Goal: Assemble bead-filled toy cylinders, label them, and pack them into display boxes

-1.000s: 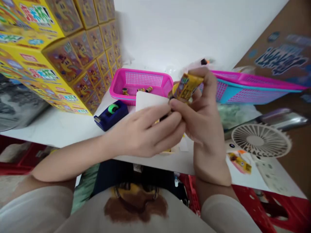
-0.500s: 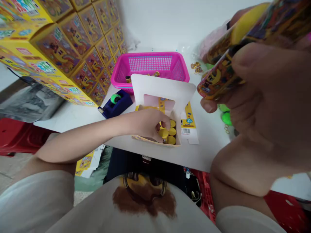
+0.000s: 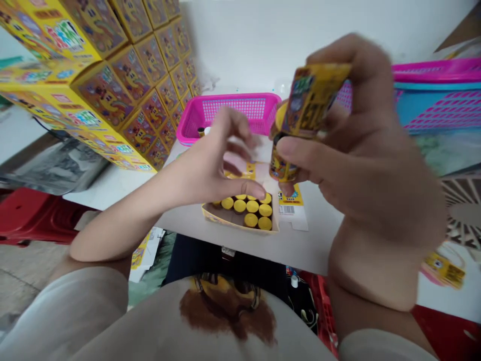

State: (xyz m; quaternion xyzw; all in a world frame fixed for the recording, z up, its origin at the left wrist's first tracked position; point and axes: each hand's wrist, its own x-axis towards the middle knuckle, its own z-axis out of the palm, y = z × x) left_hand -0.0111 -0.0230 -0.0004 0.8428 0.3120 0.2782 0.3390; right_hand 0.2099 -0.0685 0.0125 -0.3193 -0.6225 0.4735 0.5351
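Observation:
My right hand (image 3: 361,165) is raised close to the camera, closed round several small yellow printed tubes (image 3: 304,115). My left hand (image 3: 214,160) hovers just left of them above an open display box (image 3: 240,213), its fingers spread and empty, thumb stretched toward the tubes. Inside the box stand several tubes with yellow caps (image 3: 250,206). The box's white lid flap is mostly hidden behind my left hand.
A pink basket (image 3: 240,108) stands behind the box. A wall of stacked yellow cartons (image 3: 112,85) rises at the left. A pink and blue basket (image 3: 432,95) is at the right. A printed flap (image 3: 291,205) lies beside the box, and a white fan grille (image 3: 464,205) shows at the right edge.
My left hand has lifted out of the box and come up toward the tubes. My right hand has drawn back toward the centre, still holding the tubes.

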